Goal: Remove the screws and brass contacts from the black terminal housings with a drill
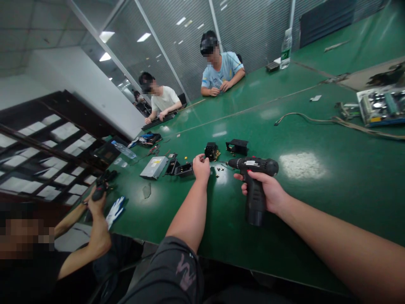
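My right hand [268, 190] is wrapped around the grip of a black cordless drill [257, 188], its bit pointing left. My left hand [201, 166] has its fingers curled together beside a small black boxy part [210, 150] with brass-coloured bits at its side. Whether the fingertips touch that part or pinch something small cannot be made out. Several small loose metal pieces [219, 169] lie on the table below the bit. An open black housing [237, 146] sits behind the drill, and another black casing [183, 169] lies just left of my left hand.
On the green table [177, 202] are a silver drive box [154, 167], a white-and-blue glove [115, 211], bottles, a cable [303, 114] and a circuit board [381, 105] at right. A co-worker's hands [96, 198] hold a dark tool at left. Two more people sit across.
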`<action>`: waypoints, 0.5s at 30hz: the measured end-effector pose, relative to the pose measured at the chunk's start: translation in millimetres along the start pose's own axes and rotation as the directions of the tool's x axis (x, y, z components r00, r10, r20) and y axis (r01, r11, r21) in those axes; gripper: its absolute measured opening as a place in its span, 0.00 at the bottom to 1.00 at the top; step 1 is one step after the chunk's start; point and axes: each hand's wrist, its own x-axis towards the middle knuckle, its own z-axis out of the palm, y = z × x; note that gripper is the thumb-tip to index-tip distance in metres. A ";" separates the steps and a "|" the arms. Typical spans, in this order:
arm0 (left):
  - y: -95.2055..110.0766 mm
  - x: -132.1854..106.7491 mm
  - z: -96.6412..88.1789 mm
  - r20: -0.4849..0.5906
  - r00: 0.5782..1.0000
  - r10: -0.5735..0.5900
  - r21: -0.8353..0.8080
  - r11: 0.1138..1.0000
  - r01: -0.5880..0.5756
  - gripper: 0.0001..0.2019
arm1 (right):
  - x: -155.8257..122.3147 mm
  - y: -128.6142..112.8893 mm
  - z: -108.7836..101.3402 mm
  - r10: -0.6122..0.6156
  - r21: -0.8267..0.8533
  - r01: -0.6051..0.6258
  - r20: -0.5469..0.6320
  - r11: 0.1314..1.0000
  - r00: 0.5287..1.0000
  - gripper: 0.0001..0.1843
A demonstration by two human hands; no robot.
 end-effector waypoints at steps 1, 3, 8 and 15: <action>2.6 -2.7 -0.6 -0.015 0.999 0.036 -0.003 0.999 -0.036 0.15 | -0.4 -0.5 0.5 0.018 0.009 -0.018 -0.010 1.000 1.000 0.10; 9.9 -7.5 -2.4 -0.008 0.990 0.143 -0.010 0.990 -0.143 0.13 | -1.6 -2.3 2.1 0.060 0.029 -0.059 -0.036 0.998 0.998 0.12; 31.3 -6.8 -24.4 0.111 0.931 0.347 0.087 0.930 -0.357 0.14 | -3.8 -6.1 5.0 0.094 0.043 -0.091 -0.064 0.995 0.994 0.12; -3.4 19.5 -124.0 0.278 0.931 0.236 0.504 0.790 -0.350 0.34 | 1.0 -4.1 0.8 0.082 0.039 -0.080 -0.060 0.996 0.995 0.15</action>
